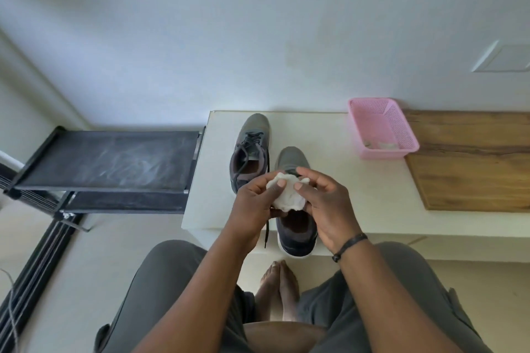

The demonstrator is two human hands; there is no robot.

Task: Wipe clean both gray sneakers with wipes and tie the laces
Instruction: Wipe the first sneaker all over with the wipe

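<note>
Wipe (287, 192): bunched, pinched in my left hand (256, 203) and right hand (321, 203). Both sneakers (250, 149): laces untied; wiping seemingly pending.

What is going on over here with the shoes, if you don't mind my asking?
A seated person holds a crumpled white wipe between the left hand and right hand, above the nearer gray sneaker. The other gray sneaker stands beside it on the white table. Both sneakers' laces look loose and untied. A pink basket stands further right.
</note>
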